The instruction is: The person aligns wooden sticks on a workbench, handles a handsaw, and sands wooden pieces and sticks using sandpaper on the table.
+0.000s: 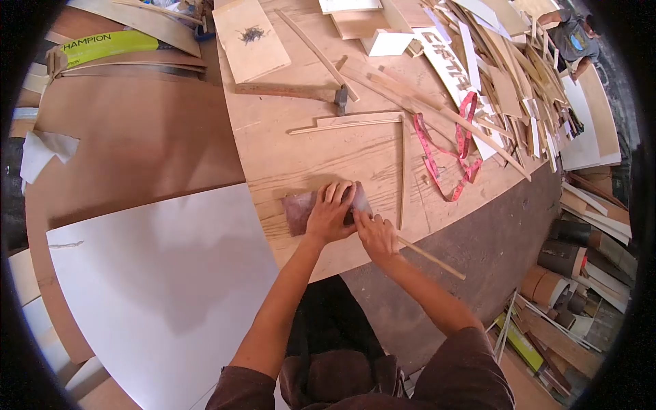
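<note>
My left hand presses on a dark reddish-brown rectangular sheet lying flat near the front edge of the plywood table. Its fingers curl over a small dark object on the sheet, too hidden to name. My right hand is closed on a thin wooden strip, which sticks out past the table edge to the lower right. Both hands almost touch at the sheet's right part. Behind them, thin wood strips form a corner.
A hammer, a board with nails and a pink tape measure lie on the table. Wood scraps pile up at the right. A white panel is at the left. Another person stands at the far right.
</note>
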### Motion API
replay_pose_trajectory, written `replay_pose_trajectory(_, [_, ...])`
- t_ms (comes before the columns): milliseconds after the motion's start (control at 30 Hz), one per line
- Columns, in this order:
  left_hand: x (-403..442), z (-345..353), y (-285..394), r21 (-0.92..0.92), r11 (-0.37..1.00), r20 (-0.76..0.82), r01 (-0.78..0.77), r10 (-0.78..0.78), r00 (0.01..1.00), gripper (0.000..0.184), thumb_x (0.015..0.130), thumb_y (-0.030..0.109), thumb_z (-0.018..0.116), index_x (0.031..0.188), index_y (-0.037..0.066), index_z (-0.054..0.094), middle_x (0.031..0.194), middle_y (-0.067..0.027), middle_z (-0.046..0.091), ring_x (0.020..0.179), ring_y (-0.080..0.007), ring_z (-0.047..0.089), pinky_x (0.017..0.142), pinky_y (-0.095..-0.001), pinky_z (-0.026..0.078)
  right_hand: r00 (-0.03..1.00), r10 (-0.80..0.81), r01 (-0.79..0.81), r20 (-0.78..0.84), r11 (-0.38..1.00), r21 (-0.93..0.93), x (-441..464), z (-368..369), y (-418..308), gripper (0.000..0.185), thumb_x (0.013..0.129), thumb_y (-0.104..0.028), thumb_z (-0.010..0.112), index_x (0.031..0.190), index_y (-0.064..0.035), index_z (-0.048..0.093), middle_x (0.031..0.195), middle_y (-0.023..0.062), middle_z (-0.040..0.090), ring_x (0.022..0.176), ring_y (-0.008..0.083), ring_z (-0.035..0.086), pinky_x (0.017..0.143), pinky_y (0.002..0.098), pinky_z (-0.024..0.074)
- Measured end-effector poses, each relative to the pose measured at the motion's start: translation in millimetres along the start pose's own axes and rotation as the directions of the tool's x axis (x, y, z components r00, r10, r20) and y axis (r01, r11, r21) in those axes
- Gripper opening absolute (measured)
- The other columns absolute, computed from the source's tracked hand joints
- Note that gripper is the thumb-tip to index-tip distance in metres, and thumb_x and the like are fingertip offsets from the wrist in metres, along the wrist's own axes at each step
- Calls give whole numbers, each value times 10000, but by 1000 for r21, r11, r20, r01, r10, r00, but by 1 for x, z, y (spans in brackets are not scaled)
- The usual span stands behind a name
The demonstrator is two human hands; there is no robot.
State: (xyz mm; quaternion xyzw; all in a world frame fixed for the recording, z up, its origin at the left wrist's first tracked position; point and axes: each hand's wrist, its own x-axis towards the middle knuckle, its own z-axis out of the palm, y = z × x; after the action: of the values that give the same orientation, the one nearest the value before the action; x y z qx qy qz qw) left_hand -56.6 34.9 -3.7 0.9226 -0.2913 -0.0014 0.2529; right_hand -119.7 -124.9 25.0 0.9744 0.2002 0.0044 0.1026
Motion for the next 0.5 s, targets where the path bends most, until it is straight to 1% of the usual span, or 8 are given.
replay_pose_trajectory(67, [-1, 4, 0, -2, 1000, -63, -17, 16, 998, 889, 693, 439, 761, 1417, 26, 451, 1420, -138, 417, 1363, -327, 336, 1177, -515, 245, 1000, -20, 22, -21, 998, 64, 13, 1, 20, 431, 845, -165, 612, 1273, -118, 596, 928, -8, 602, 734, 185, 623, 579, 318, 489])
replay_pose_trajectory(133, [-2, 0, 4, -14, 1000, -41, -12, 11, 999, 887, 700, 437, 758, 1422, 25, 447, 1421, -138, 416, 1361, -329, 337, 1176, -515, 245, 997, 33, -27, -66, 996, 89, 32, -5, 36, 428, 845, -167, 613, 1269, -108, 594, 939, 8, 594, 757, 196, 635, 574, 331, 503])
replay_pose_trajectory(200, [0, -3, 1, -16, 1000, -23, -13, 12, 1000, 885, 706, 434, 754, 1427, 25, 442, 1421, -137, 414, 1360, -330, 338, 1176, -516, 245, 993, 83, -79, -80, 996, 49, 24, 3, 13, 390, 847, -177, 614, 1231, -111, 604, 946, 24, 581, 788, 196, 636, 578, 333, 505])
replay_pose_trajectory(267, [0, 4, -1, -37, 999, 19, -1, 1, 1000, 929, 715, 458, 752, 1474, 60, 394, 1452, -137, 385, 1363, -367, 324, 1158, -549, 252, 993, 117, -116, 27, 993, -30, 4, 4, -7, 378, 857, -177, 601, 1230, -124, 604, 968, 33, 586, 830, 189, 635, 621, 322, 517])
replay_pose_trajectory(300, [-1, 5, -1, -41, 999, 18, -2, 3, 1000, 929, 715, 458, 752, 1474, 60, 394, 1452, -137, 385, 1363, -367, 324, 1158, -549, 252, 999, 35, -35, -6, 998, 46, -5, 2, -6, 421, 860, -179, 598, 1276, -115, 586, 981, 34, 593, 824, 185, 636, 630, 329, 525])
replay_pose_trajectory(367, [-1, 6, 0, -17, 1000, -45, -12, 11, 999, 933, 717, 454, 749, 1484, 68, 385, 1450, -141, 385, 1366, -370, 323, 1152, -551, 253, 1000, 22, -22, 9, 998, 51, 5, 9, 11, 453, 859, -182, 601, 1305, -108, 575, 985, 33, 595, 818, 186, 634, 620, 334, 526])
replay_pose_trajectory(433, [-3, 3, 3, -13, 1000, -8, -7, 7, 1000, 928, 722, 453, 745, 1484, 68, 382, 1449, -141, 385, 1363, -370, 327, 1147, -554, 256, 999, 22, -23, 25, 997, 68, 16, 12, 16, 484, 858, -184, 604, 1334, -101, 564, 990, 33, 598, 812, 187, 632, 611, 339, 526])
replay_pose_trajectory(500, [-1, -1, 0, 1, 1000, 23, -2, 2, 1000, 922, 727, 452, 741, 1484, 67, 380, 1448, -141, 385, 1361, -369, 331, 1143, -557, 259, 989, 133, -133, -71, 991, -3, 29, 14, 11, 457, 857, -195, 607, 1304, -104, 585, 971, 21, 590, 798, 176, 622, 610, 327, 517])
